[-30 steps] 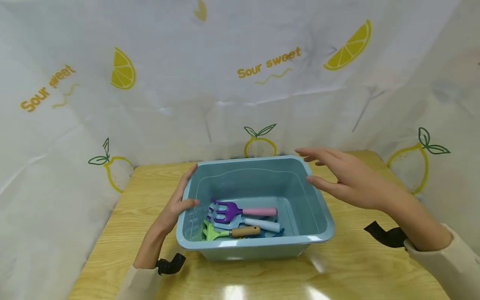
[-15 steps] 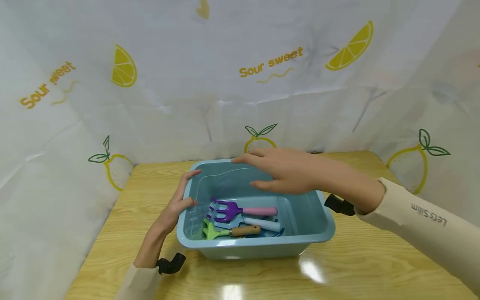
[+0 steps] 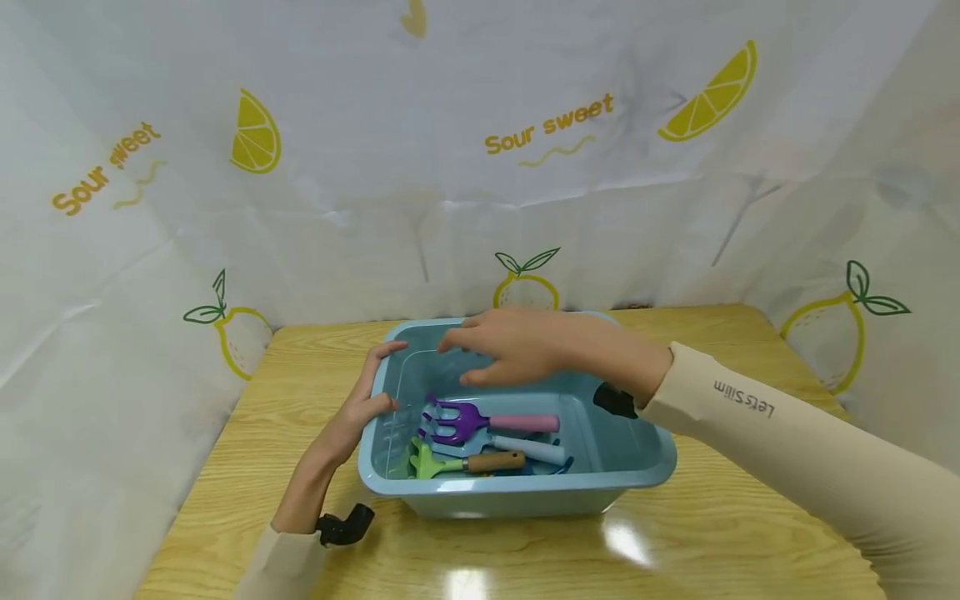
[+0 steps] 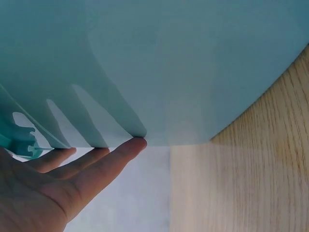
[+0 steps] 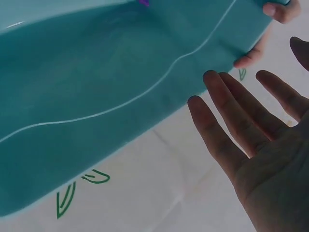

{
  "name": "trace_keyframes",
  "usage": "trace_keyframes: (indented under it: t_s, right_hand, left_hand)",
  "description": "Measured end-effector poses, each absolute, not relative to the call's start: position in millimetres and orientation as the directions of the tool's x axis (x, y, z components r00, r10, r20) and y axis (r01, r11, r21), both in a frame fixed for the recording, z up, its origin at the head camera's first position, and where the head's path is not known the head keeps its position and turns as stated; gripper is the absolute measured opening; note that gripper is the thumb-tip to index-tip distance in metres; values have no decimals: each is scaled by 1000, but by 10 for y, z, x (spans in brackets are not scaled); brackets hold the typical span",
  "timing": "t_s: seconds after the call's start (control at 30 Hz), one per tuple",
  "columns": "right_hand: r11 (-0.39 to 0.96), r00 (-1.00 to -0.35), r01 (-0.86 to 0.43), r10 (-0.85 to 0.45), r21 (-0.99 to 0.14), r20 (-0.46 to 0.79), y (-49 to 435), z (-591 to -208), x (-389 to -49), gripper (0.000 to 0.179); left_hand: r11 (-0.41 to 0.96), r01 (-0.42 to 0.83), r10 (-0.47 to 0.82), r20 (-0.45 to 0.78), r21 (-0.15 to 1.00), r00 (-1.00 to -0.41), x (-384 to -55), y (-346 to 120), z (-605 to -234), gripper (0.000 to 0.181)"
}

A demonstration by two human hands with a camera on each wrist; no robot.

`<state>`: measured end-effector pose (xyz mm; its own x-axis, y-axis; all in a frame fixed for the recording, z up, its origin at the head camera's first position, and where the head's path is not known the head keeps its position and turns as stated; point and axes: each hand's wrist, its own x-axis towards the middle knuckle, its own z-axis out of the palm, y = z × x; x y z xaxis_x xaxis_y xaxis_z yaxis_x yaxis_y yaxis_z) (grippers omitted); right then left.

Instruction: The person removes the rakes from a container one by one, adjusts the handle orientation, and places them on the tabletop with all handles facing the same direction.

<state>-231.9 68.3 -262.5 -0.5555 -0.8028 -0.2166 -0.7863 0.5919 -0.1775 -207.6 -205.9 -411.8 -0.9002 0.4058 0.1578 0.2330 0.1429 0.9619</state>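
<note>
A light blue plastic basin [image 3: 517, 482] stands on the table with several small garden tools inside. On top lies a purple hand fork [image 3: 465, 421] with a pink handle. Beside it are a pale blue hand fork [image 3: 525, 448] and a green hand rake [image 3: 438, 463] with a wooden handle. Something dark blue is mostly hidden beneath them. My left hand [image 3: 352, 421] holds the basin's left side, thumb over the rim; fingertips [image 4: 137, 143] touch the outer wall. Over the far part of the basin, my right hand [image 3: 513, 343] hovers with fingers extended, holding nothing.
The wooden table [image 3: 262, 417] extends on both sides of the basin. Behind it hangs a white cloth [image 3: 337, 208] with lemon prints. Each wrist wears a black camera mount, such as the left mount [image 3: 347, 525].
My right hand has moved left from beyond the basin's right rim to above its far middle. The left hand stays at the left rim, and the tools lie as before.
</note>
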Motion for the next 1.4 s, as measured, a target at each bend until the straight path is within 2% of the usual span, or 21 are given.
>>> trace_keyframes:
  t_s: [0.53, 0.73, 0.97, 1.4]
  right_hand:
    - [650, -553, -728, -745, -219, -374, 541, -3075, -2601, 51]
    - [691, -570, -685, -706, -231, -421, 560, -3270, -2680, 47]
    - [737, -585, -649, -642, -189, -496, 587, -3406, -2695, 48]
    - [751, -580, -640, -612, -165, -537, 504, -3540, -2743, 47]
  left_hand:
    - [137, 215, 397, 145, 967, -906, -2037, -2111, -4161, 80]
    - [132, 233, 409, 161, 963, -898, -2061, -2102, -4149, 79]
    - [129, 237, 402, 168, 963, -900, -2077, -2064, -4146, 80]
    - [126, 236, 395, 170, 964, -903, -2093, -2057, -4156, 79]
